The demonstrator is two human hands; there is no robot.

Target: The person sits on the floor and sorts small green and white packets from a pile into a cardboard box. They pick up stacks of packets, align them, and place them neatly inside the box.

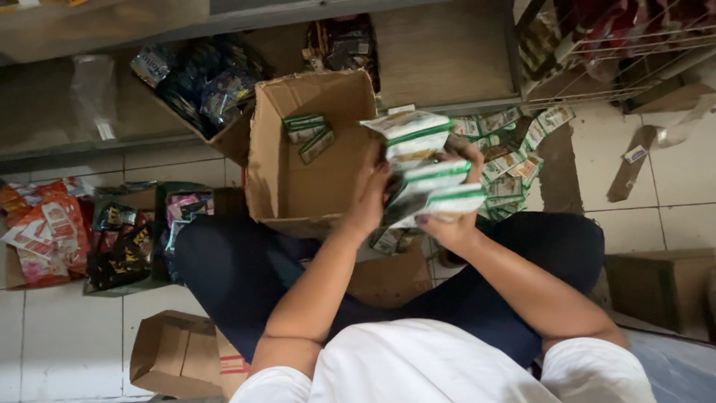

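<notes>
Both hands hold a stack of white-and-green sachet packets over my lap. My left hand grips the stack's left side. At the stack's right side, my right hand has its fingers wrapped around the packets. Just left of the stack stands an open cardboard box, tipped on its side, with a few of the same packets lying inside. More packets of this kind lie heaped on the floor to the right of my hands.
I sit cross-legged on a tiled floor in front of low shelves. A box of dark snack packs stands at the back left; red and dark packets lie left. Folded cardboard boxes lie near my knee, another box right. A wire rack stands upper right.
</notes>
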